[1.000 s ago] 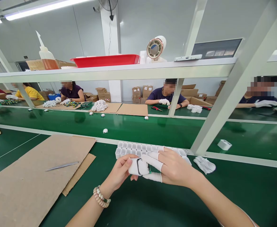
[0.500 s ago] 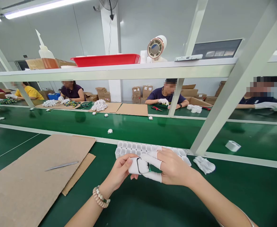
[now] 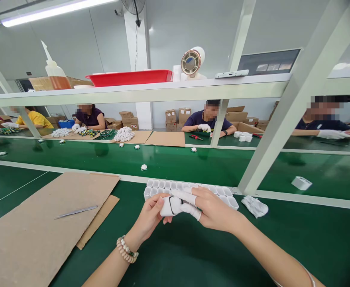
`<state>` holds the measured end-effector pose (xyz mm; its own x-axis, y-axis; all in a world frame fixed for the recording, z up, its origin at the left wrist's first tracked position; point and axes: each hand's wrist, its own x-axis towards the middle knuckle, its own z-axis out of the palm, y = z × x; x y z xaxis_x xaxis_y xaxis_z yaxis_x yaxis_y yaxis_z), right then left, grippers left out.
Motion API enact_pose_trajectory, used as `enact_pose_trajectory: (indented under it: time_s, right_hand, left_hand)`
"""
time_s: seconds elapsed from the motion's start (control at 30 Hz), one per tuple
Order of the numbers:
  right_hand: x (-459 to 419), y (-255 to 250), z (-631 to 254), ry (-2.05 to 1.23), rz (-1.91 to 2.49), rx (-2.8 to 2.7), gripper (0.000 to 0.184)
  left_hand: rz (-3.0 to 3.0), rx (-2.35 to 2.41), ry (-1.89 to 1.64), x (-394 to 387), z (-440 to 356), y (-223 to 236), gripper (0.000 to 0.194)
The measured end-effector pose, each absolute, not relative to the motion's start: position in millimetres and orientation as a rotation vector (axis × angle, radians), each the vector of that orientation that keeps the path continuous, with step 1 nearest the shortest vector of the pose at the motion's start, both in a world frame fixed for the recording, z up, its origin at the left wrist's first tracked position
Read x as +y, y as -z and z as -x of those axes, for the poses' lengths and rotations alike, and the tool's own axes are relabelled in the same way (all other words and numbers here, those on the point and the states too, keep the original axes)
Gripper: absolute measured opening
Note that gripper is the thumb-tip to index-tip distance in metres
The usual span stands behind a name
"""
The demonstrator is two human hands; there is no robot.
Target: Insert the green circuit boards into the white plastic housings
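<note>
A small white plastic casing (image 3: 165, 208) with a dark line around its middle is held above the green bench. My left hand (image 3: 151, 210), bare-fingered and with a bead bracelet at the wrist, pinches its left end between thumb and fingers. White finger cots cover several fingertips of my right hand (image 3: 209, 207), which closes on the casing's right end. Just behind the hands stands a block of open white casings (image 3: 163, 184) in rows, partly covered by my right fingers.
Tweezers (image 3: 76, 212) lie on a cardboard sheet (image 3: 34, 223) at the left. A crumpled white glove (image 3: 254, 206) rests near the slanted post (image 3: 270, 131). Beyond, a green conveyor belt (image 3: 103, 159) carries small white parts and a white casing (image 3: 301, 183). Co-workers sit across it.
My right fingers have drawn closer around the casing's right end, and the green edge that showed there is now hidden. Parts on the belt have travelled right. The view has shifted slightly.
</note>
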<state>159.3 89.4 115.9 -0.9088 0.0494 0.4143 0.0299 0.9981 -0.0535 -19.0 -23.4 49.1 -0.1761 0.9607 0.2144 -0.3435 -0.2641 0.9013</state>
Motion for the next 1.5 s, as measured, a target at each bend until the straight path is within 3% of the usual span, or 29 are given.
enact_pose_trajectory:
  time_s: [0.17,0.33,0.5,0.6,0.83,1.23,1.5]
  right_hand:
    - [92,-110,-154,-0.208,0.031,-2.657,0.035]
    - [91,-110,-151,-0.588,0.079,-2.596,0.038]
    - [85,-114,-149,-1.033,0.134,-2.576,0.064]
    - [84,-116,-149,-1.093,0.184,-2.566,0.070]
    - [82,-121,-149,-1.080,0.091,-2.573,0.054]
    - [78,-121,-150,-1.217,0.164,-2.492,0.057]
    - [77,-122,-150,-1.185,0.020,-2.599,0.037]
  left_hand:
    - [-1.003,0.876,-1.661,-22,21,-47,0.042]
    - [-1.004,0.881,-1.677,-23,24,-49,0.041]
    - [-1.046,0.847,-1.604,-26,23,-49,0.041]
    - [-1.084,0.816,-1.576,-27,23,-48,0.042]
    - [-1.104,0.780,-1.514,-29,22,-48,0.043]
    - [-1.025,0.776,-1.498,-29,14,-44,0.045]
    - [-0.926,0.769,-1.474,-28,5,-40,0.048]
